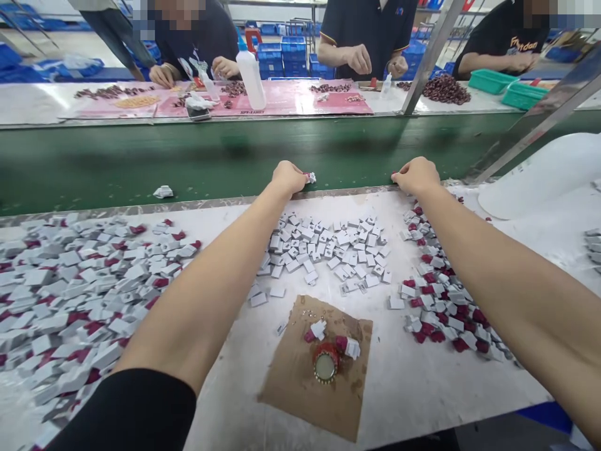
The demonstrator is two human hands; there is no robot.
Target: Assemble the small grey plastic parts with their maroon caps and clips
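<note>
Rightward, white piece (310,178) juts from left hand (288,177).

In my left hand (290,178) I am holding a small white-and-maroon piece (310,178), its jagged white end pointing rightward. In my right hand (417,176) I am pinching a maroon piece (394,178), mostly hidden. Both are showing against the green belt (225,166), well apart, near its closer edge.

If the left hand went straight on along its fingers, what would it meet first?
Likely the red piece in the right hand, across the green strip; the left hand points roughly that way. Whether both hands are level is unclear.
</note>
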